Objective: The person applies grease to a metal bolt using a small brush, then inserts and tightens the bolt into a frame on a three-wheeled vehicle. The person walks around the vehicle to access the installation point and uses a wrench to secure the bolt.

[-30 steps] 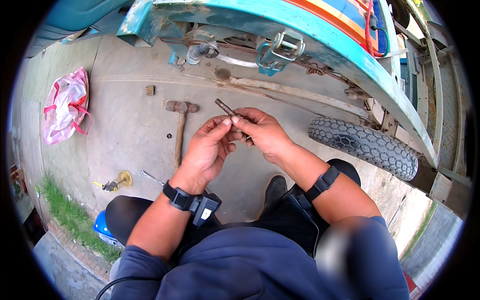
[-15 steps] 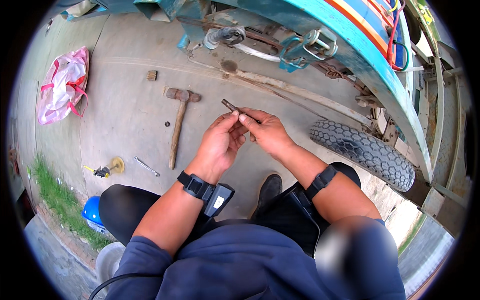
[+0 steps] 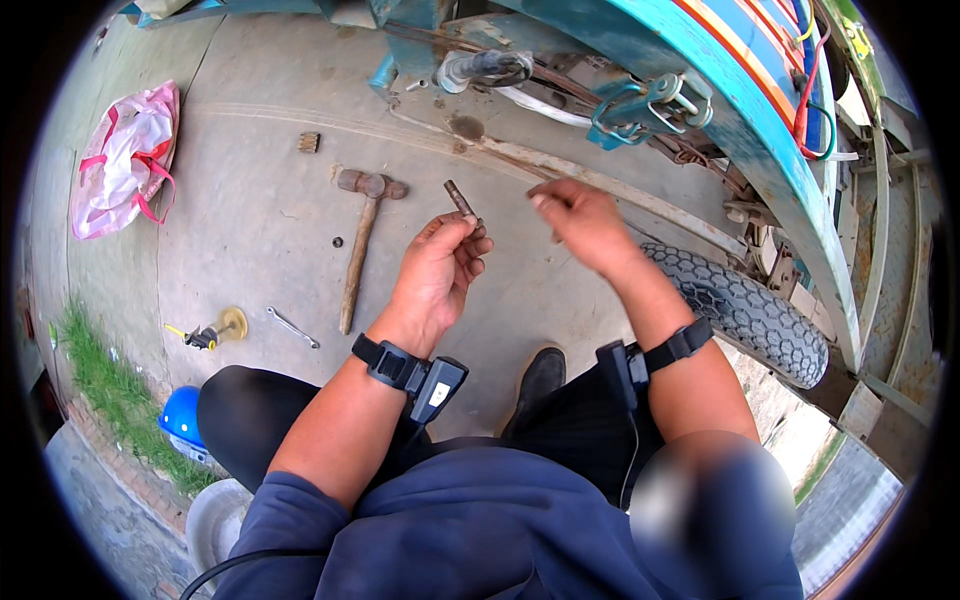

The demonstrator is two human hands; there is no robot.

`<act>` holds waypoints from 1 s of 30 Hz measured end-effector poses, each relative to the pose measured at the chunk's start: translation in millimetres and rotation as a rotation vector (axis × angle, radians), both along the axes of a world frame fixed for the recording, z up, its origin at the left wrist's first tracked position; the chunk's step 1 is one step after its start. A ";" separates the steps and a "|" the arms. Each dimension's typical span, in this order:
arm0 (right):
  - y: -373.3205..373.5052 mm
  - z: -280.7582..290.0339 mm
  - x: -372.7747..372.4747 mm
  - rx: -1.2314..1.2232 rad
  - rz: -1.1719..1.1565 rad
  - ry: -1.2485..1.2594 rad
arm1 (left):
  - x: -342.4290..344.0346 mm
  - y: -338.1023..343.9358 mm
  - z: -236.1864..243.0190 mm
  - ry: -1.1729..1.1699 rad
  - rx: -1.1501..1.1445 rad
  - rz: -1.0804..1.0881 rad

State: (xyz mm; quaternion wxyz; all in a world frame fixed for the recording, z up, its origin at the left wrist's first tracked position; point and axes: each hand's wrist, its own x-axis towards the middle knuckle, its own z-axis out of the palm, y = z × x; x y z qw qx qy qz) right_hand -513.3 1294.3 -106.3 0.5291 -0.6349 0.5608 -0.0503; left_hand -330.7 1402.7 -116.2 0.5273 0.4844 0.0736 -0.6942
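On the concrete floor [image 3: 235, 235] at far left lies a pink-and-white bag [image 3: 125, 165] with red handles. Below it, beside the grass [image 3: 115, 385], sits a blue helmet [image 3: 182, 415]. Next come a brass-coloured round piece [image 3: 232, 323] touching a black-and-yellow part, a combination wrench [image 3: 292, 327], a small ribbed brown block [image 3: 309, 142], a dark nut [image 3: 337, 242] and a wooden-handled hammer [image 3: 362, 245]. Just right of the hammer, the left hand [image 3: 445, 265] pinches the lower end of a rusty metal pin [image 3: 457, 196] between thumb and fingertips, the pin tilting up and left. Apart from it, the right hand [image 3: 585, 222] hovers half-curled, its fingers close to the thumb; whether it holds anything, I cannot tell. Farther right stands a treaded tyre [image 3: 745, 312], below a turquoise frame [image 3: 735, 130].
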 end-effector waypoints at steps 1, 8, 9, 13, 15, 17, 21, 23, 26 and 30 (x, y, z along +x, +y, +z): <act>-10.4 2.0 -3.2 -0.018 -0.033 0.046 | 1.5 0.9 -2.5 -0.001 -0.006 0.002; -50.5 -44.5 -18.6 -0.462 -0.014 0.402 | 2.3 0.7 2.6 -0.020 0.011 -0.012; -57.0 -60.8 -26.2 -0.495 0.030 0.480 | 1.2 0.7 3.7 -0.032 0.009 -0.024; -82.6 -78.3 -33.9 -0.321 0.165 0.600 | 7.4 7.0 4.9 -0.089 0.008 -0.043; -86.9 -75.1 -32.2 -0.259 0.266 0.714 | 11.2 12.8 2.8 -0.099 0.023 -0.039; -90.9 -75.7 -34.1 -0.211 0.341 0.787 | 13.9 16.6 1.3 -0.099 0.049 -0.030; -93.9 -79.8 -37.7 -0.135 0.449 0.861 | 15.2 17.3 2.6 -0.112 0.047 -0.033; -93.7 -75.7 -35.2 -0.121 0.468 0.869 | 14.8 15.9 7.6 -0.115 0.043 -0.024; -91.3 -68.5 -37.2 -0.153 0.435 0.825 | 13.3 13.0 9.0 -0.108 -0.007 -0.034; -94.9 -49.1 -34.1 -0.213 0.344 0.769 | 13.5 7.0 10.2 -0.082 -0.029 -0.017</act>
